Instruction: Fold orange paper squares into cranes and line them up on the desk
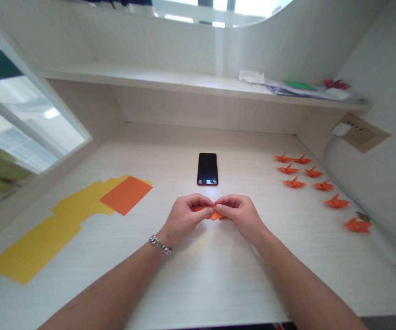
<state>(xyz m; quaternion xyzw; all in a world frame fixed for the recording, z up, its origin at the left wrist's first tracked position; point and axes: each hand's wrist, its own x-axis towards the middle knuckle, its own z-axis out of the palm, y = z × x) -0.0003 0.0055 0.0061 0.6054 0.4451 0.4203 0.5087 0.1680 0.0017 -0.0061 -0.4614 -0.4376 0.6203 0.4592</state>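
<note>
Between my two hands is a small folded piece of orange origami paper [214, 215], largely covered by the fingers. My left hand [188, 213], with a silver chain bracelet at the wrist, pinches its left side between thumb and fingers. On the other side my right hand [239, 211] pinches it too, the two thumbs almost meeting at the middle. A black phone [208, 168] lies flat on the desk just beyond the hands. Several orange paper cranes [294, 183] stand at the right, loosely in two columns.
Yellow paper sheets [40, 243] are spread at the left, with an orange square sheet [126, 195] on top. A white cable runs from the wall socket [362, 133] along the right edge. Above the desk's back, a shelf [170, 80] carries papers [297, 89].
</note>
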